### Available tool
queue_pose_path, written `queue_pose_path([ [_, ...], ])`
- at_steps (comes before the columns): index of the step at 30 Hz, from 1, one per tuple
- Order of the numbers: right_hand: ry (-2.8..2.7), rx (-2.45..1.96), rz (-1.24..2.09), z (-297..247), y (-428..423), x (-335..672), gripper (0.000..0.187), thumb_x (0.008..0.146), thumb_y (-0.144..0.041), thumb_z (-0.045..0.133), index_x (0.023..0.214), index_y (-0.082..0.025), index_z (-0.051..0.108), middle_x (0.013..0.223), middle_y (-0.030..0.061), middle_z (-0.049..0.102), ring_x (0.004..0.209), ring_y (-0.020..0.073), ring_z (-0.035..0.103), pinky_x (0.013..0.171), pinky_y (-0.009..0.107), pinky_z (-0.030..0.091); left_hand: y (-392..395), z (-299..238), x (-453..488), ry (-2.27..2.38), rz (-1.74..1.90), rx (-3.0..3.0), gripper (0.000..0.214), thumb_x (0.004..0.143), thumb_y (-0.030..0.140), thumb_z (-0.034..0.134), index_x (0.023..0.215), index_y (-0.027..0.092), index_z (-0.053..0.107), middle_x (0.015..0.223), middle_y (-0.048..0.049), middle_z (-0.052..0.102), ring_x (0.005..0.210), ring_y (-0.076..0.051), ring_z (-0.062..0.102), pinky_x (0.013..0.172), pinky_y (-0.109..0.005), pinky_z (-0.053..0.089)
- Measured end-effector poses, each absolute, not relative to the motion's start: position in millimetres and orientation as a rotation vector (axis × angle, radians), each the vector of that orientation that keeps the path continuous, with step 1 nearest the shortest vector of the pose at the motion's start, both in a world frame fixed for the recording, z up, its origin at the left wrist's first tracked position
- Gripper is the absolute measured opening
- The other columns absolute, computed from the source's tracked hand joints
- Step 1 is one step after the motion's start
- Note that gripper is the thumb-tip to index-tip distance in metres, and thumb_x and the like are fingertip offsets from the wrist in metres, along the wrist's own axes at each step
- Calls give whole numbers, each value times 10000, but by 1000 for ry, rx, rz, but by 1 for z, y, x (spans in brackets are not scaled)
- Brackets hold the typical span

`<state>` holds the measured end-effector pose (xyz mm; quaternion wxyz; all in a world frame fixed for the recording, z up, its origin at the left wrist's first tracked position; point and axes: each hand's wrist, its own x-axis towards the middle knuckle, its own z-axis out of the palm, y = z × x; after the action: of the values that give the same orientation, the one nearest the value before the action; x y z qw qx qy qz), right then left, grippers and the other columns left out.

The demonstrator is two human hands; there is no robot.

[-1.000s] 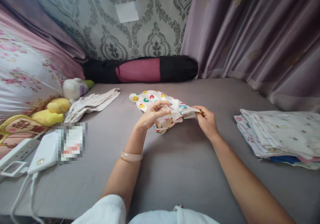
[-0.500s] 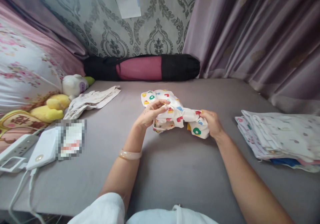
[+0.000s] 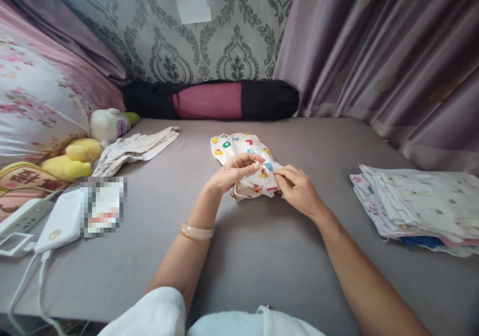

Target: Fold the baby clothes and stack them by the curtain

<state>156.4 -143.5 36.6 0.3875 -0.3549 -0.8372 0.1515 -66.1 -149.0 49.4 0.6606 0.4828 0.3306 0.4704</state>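
A small white garment with coloured letters and hearts [image 3: 239,149] lies bunched on the grey bed sheet [image 3: 262,256] in the middle. My left hand [image 3: 234,171], a pale bangle on its wrist, pinches the garment's near edge from the left. My right hand [image 3: 297,190] pinches the same edge from the right. The two hands are close together, almost touching, over the folded cloth.
A stack of folded printed cloths [image 3: 419,203] lies at the right. A beige garment [image 3: 134,149] lies at the left, beside plush toys [image 3: 86,151], a floral pillow [image 3: 33,106] and a white power strip with charger [image 3: 37,221]. A black and pink roll [image 3: 213,100] lines the wall; curtains [image 3: 392,51] hang right.
My right hand has moved left towards my left hand, bringing the garment's right end over onto the middle. The garment is now more tightly bunched.
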Motion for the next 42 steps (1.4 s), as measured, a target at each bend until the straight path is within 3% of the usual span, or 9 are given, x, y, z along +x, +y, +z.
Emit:
queue_pose_path([
  [3, -2042, -954, 533, 30, -141, 156, 253, 977, -329, 442, 861, -214, 634, 809, 26, 606, 757, 160, 589, 712, 278, 458, -150, 50, -69, 724, 1016, 1089, 401, 730, 284, 810, 1079, 178, 644, 964, -51, 706, 825, -159, 681, 731, -271, 539],
  [7, -1855, -1032, 663, 28, -135, 161, 289, 963, -421, 469, 830, -214, 621, 787, 8, 603, 729, 144, 579, 684, 248, 462, -148, 48, -73, 766, 1017, 1100, 443, 700, 276, 830, 1087, 178, 640, 921, -43, 714, 785, -147, 678, 690, -245, 524],
  [19, -1794, -1101, 980, 30, -138, 163, 387, 785, -525, 699, 1025, -225, 739, 812, 2, 596, 623, 116, 548, 503, 217, 477, -140, 41, -73, 1019, 1163, 998, 322, 646, 335, 844, 871, 135, 728, 812, -35, 703, 688, -113, 620, 655, -234, 495],
  [23, -1576, -1210, 963, 22, -133, 162, 366, 737, -540, 727, 865, -199, 765, 809, 25, 666, 651, 147, 600, 543, 246, 503, -140, 42, -73, 1013, 1211, 1034, 346, 710, 410, 798, 921, 148, 718, 888, -44, 704, 753, -119, 623, 695, -231, 484],
  [28, -1024, -1296, 1127, 12, -122, 168, 483, 585, -591, 811, 843, -192, 727, 686, 25, 711, 569, 194, 634, 503, 297, 519, -141, 46, -75, 1100, 1247, 1184, 384, 808, 509, 681, 947, 151, 696, 969, -71, 689, 808, -127, 608, 709, -233, 467],
  [32, -833, -1273, 1202, 7, -116, 172, 510, 479, -567, 873, 784, -199, 693, 657, 19, 711, 550, 195, 646, 483, 297, 536, -142, 50, -70, 1197, 1258, 1234, 370, 793, 517, 685, 854, 153, 661, 748, -6, 617, 603, -75, 493, 570, -209, 392],
  [35, -825, -1273, 1220, 3, -114, 173, 484, 496, -564, 870, 757, -207, 672, 654, 12, 710, 547, 194, 651, 475, 295, 537, -146, 58, -63, 1240, 1167, 1290, 416, 783, 559, 676, 693, 171, 557, 558, 49, 467, 504, -63, 392, 500, -210, 313],
  [38, -817, -1276, 1234, -1, -113, 175, 472, 518, -563, 865, 760, -209, 668, 637, 3, 702, 521, 182, 637, 457, 285, 525, -154, 67, -55, 1357, 1014, 1446, 495, 771, 593, 668, 584, 192, 445, 506, 55, 394, 483, -69, 343, 482, -228, 259],
  [42, -823, -1278, 1175, -6, -111, 177, 480, 515, -573, 859, 756, -201, 674, 618, -4, 692, 505, 161, 620, 474, 267, 516, -163, 68, -40, 1596, 885, 1615, 488, 753, 577, 680, 551, 210, 430, 504, 26, 431, 519, -116, 397, 506, -257, 261],
])
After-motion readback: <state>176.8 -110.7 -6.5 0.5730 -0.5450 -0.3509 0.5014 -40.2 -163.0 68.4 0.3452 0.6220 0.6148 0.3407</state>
